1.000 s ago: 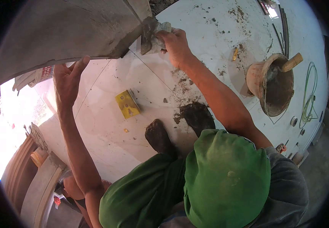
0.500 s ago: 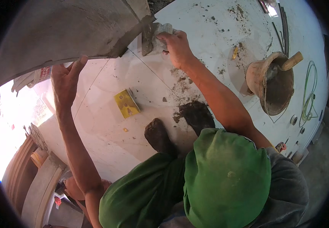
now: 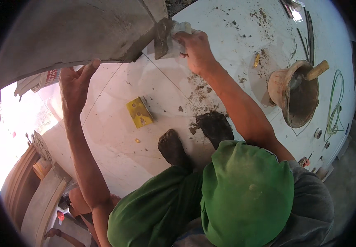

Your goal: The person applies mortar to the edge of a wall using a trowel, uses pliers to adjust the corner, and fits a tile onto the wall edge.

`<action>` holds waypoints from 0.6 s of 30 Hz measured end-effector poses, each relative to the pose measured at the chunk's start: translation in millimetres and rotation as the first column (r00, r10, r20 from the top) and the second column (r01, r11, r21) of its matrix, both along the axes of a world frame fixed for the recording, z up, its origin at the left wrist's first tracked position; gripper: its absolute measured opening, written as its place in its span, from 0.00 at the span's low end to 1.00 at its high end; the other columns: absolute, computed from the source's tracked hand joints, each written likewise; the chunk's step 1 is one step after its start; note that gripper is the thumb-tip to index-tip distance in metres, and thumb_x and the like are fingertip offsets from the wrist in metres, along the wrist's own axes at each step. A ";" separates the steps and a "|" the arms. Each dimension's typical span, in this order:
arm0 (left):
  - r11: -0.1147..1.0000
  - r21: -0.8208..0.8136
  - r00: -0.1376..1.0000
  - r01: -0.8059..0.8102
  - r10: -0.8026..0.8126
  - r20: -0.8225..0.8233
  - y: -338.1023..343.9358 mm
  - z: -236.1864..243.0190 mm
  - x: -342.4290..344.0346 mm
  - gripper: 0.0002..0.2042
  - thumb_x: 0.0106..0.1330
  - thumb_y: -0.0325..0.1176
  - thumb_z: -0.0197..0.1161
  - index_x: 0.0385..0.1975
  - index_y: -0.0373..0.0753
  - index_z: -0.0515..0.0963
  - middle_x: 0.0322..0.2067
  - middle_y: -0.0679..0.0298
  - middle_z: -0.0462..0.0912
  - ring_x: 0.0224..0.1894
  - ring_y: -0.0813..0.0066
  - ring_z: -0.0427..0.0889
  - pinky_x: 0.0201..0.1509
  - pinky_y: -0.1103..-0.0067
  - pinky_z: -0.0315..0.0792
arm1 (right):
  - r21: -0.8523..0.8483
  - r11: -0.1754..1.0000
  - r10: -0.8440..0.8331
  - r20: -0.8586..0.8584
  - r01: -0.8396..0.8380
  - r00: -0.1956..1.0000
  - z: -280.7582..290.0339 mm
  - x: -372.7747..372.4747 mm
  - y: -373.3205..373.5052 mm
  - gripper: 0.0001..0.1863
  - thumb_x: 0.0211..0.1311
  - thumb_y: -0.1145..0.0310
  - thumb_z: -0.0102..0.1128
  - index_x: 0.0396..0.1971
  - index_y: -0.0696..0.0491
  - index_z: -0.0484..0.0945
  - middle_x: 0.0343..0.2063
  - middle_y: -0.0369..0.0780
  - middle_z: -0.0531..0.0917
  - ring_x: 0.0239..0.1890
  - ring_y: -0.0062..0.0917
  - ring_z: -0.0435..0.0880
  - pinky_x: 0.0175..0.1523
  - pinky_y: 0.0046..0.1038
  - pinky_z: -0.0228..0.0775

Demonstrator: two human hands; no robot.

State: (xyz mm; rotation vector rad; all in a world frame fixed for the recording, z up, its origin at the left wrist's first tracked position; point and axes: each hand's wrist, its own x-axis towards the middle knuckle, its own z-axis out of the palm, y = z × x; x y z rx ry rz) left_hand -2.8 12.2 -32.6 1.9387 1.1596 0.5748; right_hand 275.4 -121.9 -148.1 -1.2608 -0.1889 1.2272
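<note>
A large grey slab (image 3: 79,33), like smoothed cement, fills the upper left. My left hand (image 3: 74,88) grips its lower edge, thumb along the rim and the other fingertips partly hidden. At the slab's right corner my right hand (image 3: 197,51) pinches a translucent piece (image 3: 183,28), whose kind I cannot make out. It lies against a grey, mortar-coated strip (image 3: 161,39) at that corner. Below the slab, on the white floor, lies a yellow box (image 3: 139,112). My dark, dirty feet or footwear (image 3: 173,147) show beneath my green-clothed knees (image 3: 248,189).
At the right, a mortar-stained bucket (image 3: 281,88) leans, with a wooden-handled tool (image 3: 318,70) in it. Farther right lies a coil of green line (image 3: 335,107). Crumbs of mortar dot the floor (image 3: 235,94). Another person's hand (image 3: 53,233) shows at lower left beside curved boards (image 3: 42,206).
The whole view has shifted slightly. Both my hands keep their places at the slab. Another person's hand and forearm have come into view at the lower left.
</note>
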 end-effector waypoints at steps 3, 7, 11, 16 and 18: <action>0.999 -0.008 0.999 -0.033 0.034 0.041 -3.2 -1.5 -0.4 0.25 0.66 0.38 0.74 0.52 0.24 0.76 0.47 0.49 0.84 0.47 0.65 0.86 0.55 0.70 0.80 | -0.019 1.000 0.020 0.036 -0.020 0.999 33.0 1.1 -24.5 0.09 0.62 0.64 0.67 0.33 0.55 0.83 0.30 0.34 0.82 0.30 0.22 0.78 0.36 0.32 0.69; 0.994 -0.105 0.994 -0.033 0.044 0.102 -4.6 3.5 11.4 0.20 0.68 0.36 0.71 0.51 0.26 0.77 0.49 0.52 0.82 0.47 0.65 0.85 0.54 0.70 0.79 | 0.098 0.995 0.017 0.016 -0.018 1.000 58.5 32.2 -92.7 0.09 0.57 0.70 0.67 0.37 0.54 0.82 0.35 0.37 0.85 0.34 0.30 0.83 0.40 0.33 0.71; 0.893 0.301 0.856 0.335 -0.155 -0.494 38.6 -52.5 -56.4 0.19 0.72 0.36 0.65 0.58 0.32 0.78 0.53 0.54 0.80 0.52 0.64 0.78 0.63 0.69 0.72 | -0.143 0.982 0.187 0.794 -0.121 0.578 83.4 89.3 -193.5 0.14 0.48 0.77 0.66 0.38 0.54 0.81 0.38 0.41 0.86 0.41 0.38 0.83 0.48 0.36 0.72; 0.997 0.037 0.996 0.065 -0.062 -0.071 12.4 -14.6 -28.8 0.28 0.73 0.39 0.66 0.68 0.30 0.68 0.62 0.52 0.75 0.64 0.64 0.73 0.68 0.68 0.70 | -0.231 0.972 0.233 0.972 0.043 -0.042 183.5 146.2 -275.6 0.17 0.44 0.81 0.64 0.38 0.55 0.80 0.38 0.43 0.85 0.46 0.42 0.82 0.57 0.40 0.68; 0.997 -0.039 0.996 0.072 -0.074 -0.051 7.5 -18.9 -18.7 0.30 0.73 0.41 0.66 0.68 0.30 0.67 0.62 0.50 0.75 0.65 0.63 0.74 0.71 0.67 0.69 | -0.235 0.958 0.260 0.954 0.165 -0.152 223.5 181.0 -321.7 0.13 0.49 0.79 0.63 0.38 0.54 0.81 0.37 0.43 0.85 0.44 0.39 0.83 0.52 0.37 0.71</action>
